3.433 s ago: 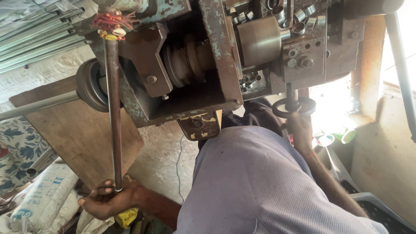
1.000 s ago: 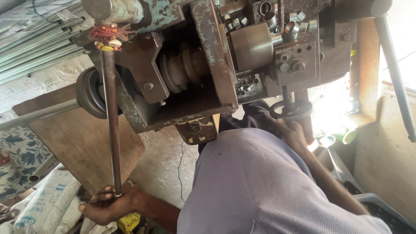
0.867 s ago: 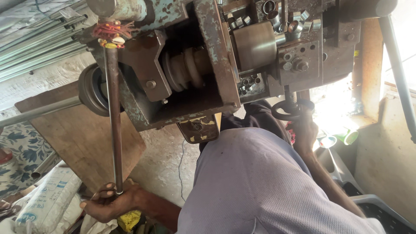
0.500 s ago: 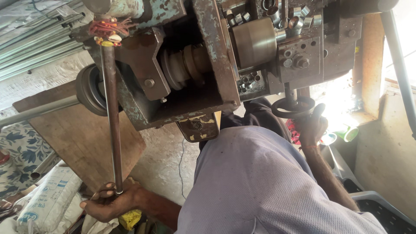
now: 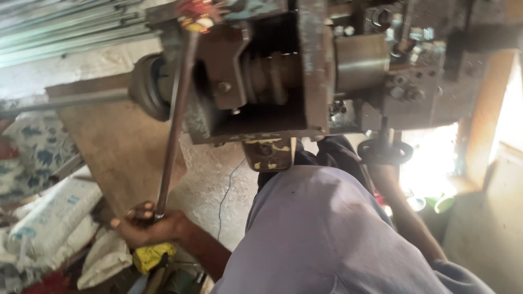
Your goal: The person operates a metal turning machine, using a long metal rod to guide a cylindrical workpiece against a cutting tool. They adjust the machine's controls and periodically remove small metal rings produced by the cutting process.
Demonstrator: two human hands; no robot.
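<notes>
My left hand [image 5: 146, 227] is shut around the lower end of a long steel lever rod [image 5: 173, 130]. The rod slants up to a pivot with red and white washers [image 5: 195, 12] on top of a heavy rusty machine [image 5: 305, 71]. My right hand [image 5: 382, 172] reaches up under the machine and grips a small dark handwheel [image 5: 384, 152]; backlight partly hides its fingers. A round steel drum [image 5: 359, 62] and a threaded shaft [image 5: 267, 76] sit inside the machine's frame. My torso in a pale blue shirt [image 5: 332, 234] fills the lower middle.
A steel bar [image 5: 65, 101] sticks out left from a black pulley [image 5: 146, 87]. A wooden board [image 5: 117, 147] leans below it. White sacks [image 5: 52, 218] and a yellow object [image 5: 148, 257] lie on the floor at left. Several metal rods [image 5: 65, 32] are stacked at top left. Green cups [image 5: 441, 202] stand by the bright opening.
The view has swung, so the machine sits further right. The lever now slants, with its top shifted right. My left hand keeps its hold and my right hand has closed in under the handwheel.
</notes>
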